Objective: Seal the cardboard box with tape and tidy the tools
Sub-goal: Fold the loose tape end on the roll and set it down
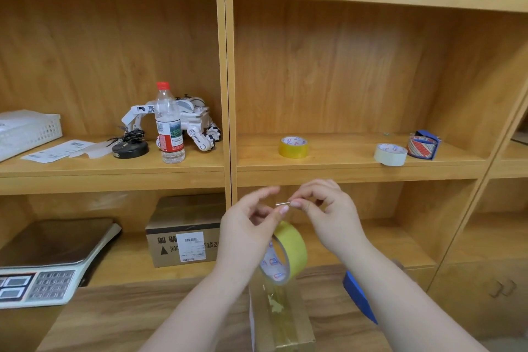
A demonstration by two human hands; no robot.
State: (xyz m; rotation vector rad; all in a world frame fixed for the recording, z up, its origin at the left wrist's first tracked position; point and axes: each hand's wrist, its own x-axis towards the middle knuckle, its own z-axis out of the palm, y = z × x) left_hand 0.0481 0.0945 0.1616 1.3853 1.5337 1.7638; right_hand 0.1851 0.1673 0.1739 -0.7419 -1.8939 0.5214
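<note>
A small cardboard box (288, 331) lies on the wooden table at the bottom centre, with a strip of clear yellowish tape running along its top. The strip rises to a yellow tape roll (288, 251) that hangs tilted just above the box. My left hand (248, 226) is against the roll's left side and holds it up. My right hand (325, 208) is level with it and pinches a small silver metal piece (283, 204) between thumb and forefinger, right at my left fingertips. A blue tool (360, 297) lies on the table, partly hidden under my right forearm.
The wooden shelf unit behind holds a second yellow tape roll (293, 147), a white roll (390, 154) and a blue dispenser (424, 146). To the left are a water bottle (169, 126), a toy robot (197, 123), a white basket (25, 131), a scale (43, 260) and another carton (184, 237).
</note>
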